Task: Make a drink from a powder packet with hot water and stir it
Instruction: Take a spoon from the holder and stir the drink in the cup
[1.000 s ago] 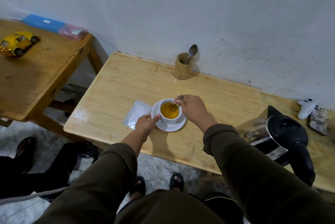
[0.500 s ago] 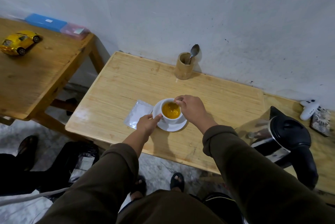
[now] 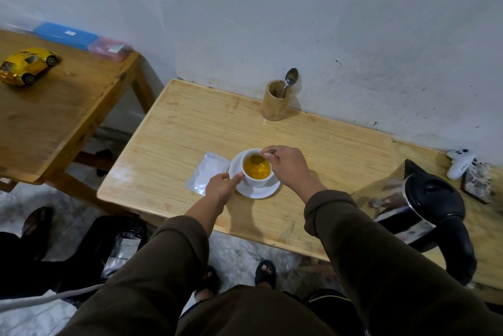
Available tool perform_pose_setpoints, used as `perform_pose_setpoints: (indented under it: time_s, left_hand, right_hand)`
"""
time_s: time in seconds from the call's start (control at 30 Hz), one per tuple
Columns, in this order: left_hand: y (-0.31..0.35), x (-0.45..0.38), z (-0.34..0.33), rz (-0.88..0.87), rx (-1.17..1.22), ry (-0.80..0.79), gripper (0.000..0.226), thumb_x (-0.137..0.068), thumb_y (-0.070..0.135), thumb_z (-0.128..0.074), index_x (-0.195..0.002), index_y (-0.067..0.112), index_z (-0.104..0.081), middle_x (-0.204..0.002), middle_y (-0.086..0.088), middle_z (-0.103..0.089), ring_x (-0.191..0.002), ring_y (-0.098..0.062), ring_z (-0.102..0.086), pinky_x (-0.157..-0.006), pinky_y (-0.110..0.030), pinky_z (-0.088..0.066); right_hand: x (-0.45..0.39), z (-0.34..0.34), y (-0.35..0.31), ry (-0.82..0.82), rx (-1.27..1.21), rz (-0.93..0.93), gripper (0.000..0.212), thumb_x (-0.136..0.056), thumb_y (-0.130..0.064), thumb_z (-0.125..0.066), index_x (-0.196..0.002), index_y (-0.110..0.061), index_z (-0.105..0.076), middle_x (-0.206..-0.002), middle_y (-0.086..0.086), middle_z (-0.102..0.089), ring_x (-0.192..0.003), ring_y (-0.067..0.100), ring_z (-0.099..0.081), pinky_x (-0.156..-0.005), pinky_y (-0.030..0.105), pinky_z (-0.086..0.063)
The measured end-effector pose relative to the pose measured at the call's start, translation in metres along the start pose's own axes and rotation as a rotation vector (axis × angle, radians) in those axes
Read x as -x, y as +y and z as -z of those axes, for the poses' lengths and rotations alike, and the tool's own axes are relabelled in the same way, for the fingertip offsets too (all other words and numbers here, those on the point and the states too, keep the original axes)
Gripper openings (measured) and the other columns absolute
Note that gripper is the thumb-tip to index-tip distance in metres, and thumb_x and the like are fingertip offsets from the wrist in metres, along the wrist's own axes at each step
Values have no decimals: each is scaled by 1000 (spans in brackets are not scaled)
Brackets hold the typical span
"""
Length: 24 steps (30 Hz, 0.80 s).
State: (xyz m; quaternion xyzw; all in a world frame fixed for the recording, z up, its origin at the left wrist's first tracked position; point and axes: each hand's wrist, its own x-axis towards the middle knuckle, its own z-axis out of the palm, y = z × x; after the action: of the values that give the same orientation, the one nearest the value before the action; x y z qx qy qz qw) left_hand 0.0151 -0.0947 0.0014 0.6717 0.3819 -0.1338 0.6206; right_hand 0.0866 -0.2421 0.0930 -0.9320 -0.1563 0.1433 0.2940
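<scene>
A white cup (image 3: 258, 182) full of orange-yellow drink stands on a white saucer (image 3: 262, 192) near the front of the light wooden table (image 3: 190, 129). My right hand (image 3: 288, 167) pinches a spoon (image 3: 255, 158) whose bowl dips into the drink at the cup's far side. My left hand (image 3: 221, 187) grips the cup's left side at the saucer's edge. A silver powder packet (image 3: 206, 172) lies flat just left of the saucer.
A steel and black kettle (image 3: 419, 210) stands at the right. A wooden holder (image 3: 275, 101) with a spoon sits by the wall. A white controller (image 3: 460, 163) lies far right. A darker table (image 3: 54, 107) with a yellow toy car (image 3: 27, 65) is at left.
My right hand has carried the spoon around inside the cup, from the right side toward the far side. The left hand has stayed on the cup.
</scene>
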Motion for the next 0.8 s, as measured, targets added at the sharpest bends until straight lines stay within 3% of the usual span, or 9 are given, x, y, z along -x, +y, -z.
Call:
perform_pose_setpoints:
  time_s: [0.17, 0.3, 0.43, 0.57, 0.7, 0.8]
  left_hand:
    - [2, 2, -1, 2, 3, -9, 60, -86, 45, -64, -132, 7, -58, -128, -14, -63, -119, -30, -58, -102, -43, -49]
    - [2, -1, 1, -2, -27, -22, 61, -85, 46, -63, -131, 6, -59, -128, -14, -63, -118, -31, -59, -101, -43, -50]
    - [3, -2, 3, 1, -44, -38, 60, -85, 48, -63, -126, 3, -62, -126, -18, -64, -118, -35, -59, -95, -42, -50]
    - [4, -2, 3, -9, -75, -48, 59, -86, 47, -61, -125, 3, -63, -126, -18, -65, -118, -35, -59, -92, -38, -48]
    - [5, -2, 4, -7, -108, -42, 63, -86, 51, -60, -128, 4, -60, -128, -16, -63, -119, -33, -58, -101, -43, -48]
    - [5, -1, 2, -26, -123, -50, 62, -87, 50, -59, -130, 4, -57, -131, -15, -61, -121, -34, -56, -100, -41, -46]
  right_hand:
    - [9, -2, -4, -64, -89, -2, 21, -90, -22, -59, -100, -10, -74, -105, 8, -74, -98, 22, -65, -87, 35, -50]
    - [15, 4, -3, -72, -227, -96, 24, -87, -24, -63, -83, -3, -74, -76, 7, -71, -82, 27, -67, -80, 39, -52]
    - [24, 9, -1, -62, -311, -146, 15, -85, -20, -66, -79, -7, -72, -70, -3, -68, -69, 10, -60, -73, 30, -49]
    - [36, 10, 3, -90, -408, -249, 15, -77, -16, -75, -91, -10, -75, -91, 5, -74, -90, 14, -65, -83, 29, -51]
    - [56, 10, 5, -158, -511, -340, 22, -78, -5, -72, -101, -3, -72, -103, 16, -73, -95, 17, -65, -85, 26, -51]
    - [70, 8, 5, -162, -520, -380, 19, -84, -4, -62, -100, -5, -73, -97, 13, -72, -86, 14, -60, -73, 24, -47]
